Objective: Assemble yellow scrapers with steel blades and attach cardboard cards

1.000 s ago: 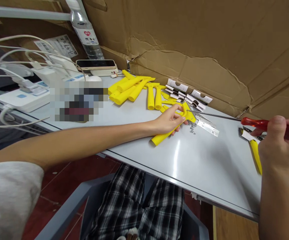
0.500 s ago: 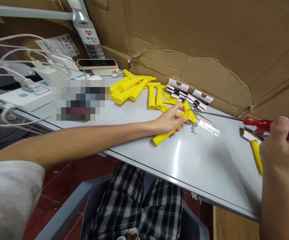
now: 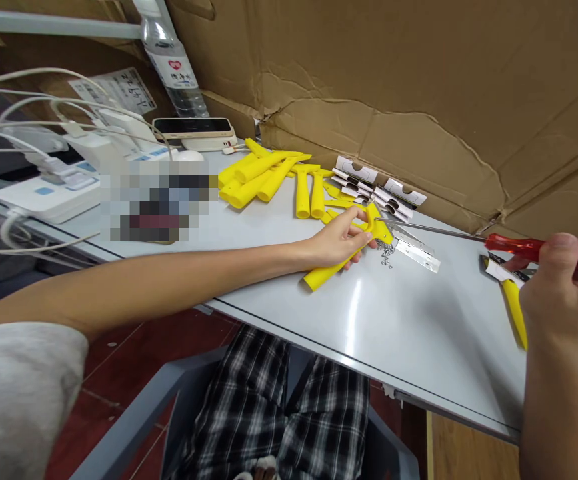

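Observation:
My left hand [image 3: 337, 239] is closed around a yellow plastic scraper handle [image 3: 325, 277], its tube end slanting toward the table's front edge. A screwdriver [image 3: 513, 245] with a red handle and long shaft is gripped in my right hand [image 3: 559, 293]. The shaft lies nearly level, its tip at the flat head of the yellow handle; whether it sits in a screw is too small to tell. Just beyond that head are flat metal blades [image 3: 417, 256] with holes. Small loose screws [image 3: 387, 255] lie scattered beside my left fingers.
Several yellow handles [image 3: 263, 175] are heaped at the back, near white-and-black blade packs [image 3: 393, 200]. Another yellow-handled scraper [image 3: 513, 310] lies at the right. Leftward stand a power strip [image 3: 49, 193] with cables, a phone [image 3: 193, 127] and a water bottle [image 3: 173, 63]. Cardboard [image 3: 393, 80] walls the back.

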Action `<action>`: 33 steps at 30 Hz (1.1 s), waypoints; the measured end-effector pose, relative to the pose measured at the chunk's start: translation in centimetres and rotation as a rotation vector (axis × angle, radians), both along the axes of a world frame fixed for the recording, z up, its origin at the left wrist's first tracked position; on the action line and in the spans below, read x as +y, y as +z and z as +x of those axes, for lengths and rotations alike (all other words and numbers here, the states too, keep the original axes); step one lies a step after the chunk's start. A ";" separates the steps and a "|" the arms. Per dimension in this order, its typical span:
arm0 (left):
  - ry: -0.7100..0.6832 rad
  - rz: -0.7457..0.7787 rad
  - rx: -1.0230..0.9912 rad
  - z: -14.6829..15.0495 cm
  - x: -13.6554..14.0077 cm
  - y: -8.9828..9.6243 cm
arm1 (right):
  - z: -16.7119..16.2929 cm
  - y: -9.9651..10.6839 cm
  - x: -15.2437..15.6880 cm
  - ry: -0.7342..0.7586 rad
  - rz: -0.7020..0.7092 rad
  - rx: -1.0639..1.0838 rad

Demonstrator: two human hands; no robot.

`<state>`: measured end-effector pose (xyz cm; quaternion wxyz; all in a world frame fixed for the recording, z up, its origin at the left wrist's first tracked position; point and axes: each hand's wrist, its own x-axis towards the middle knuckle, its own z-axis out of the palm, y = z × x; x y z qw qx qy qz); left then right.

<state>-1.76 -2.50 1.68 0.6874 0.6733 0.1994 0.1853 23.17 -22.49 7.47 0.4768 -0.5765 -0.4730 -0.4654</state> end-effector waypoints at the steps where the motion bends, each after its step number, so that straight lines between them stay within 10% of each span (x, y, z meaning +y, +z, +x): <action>1: 0.001 0.001 0.005 0.0 0.0 0.0 | 0.0 0.0 0.0 -0.006 -0.002 0.006; 17: -0.019 0.022 -0.012 0.1 0.3 -0.5 | 0.0 -0.1 -0.2 0.028 -0.041 -0.055; 24: -0.013 0.021 0.009 0.2 0.4 -0.7 | -0.8 0.5 0.8 0.536 -0.129 0.125; 33: 0.001 -0.006 0.006 0.2 0.5 -0.7 | -1.4 0.5 0.0 0.385 -0.190 0.145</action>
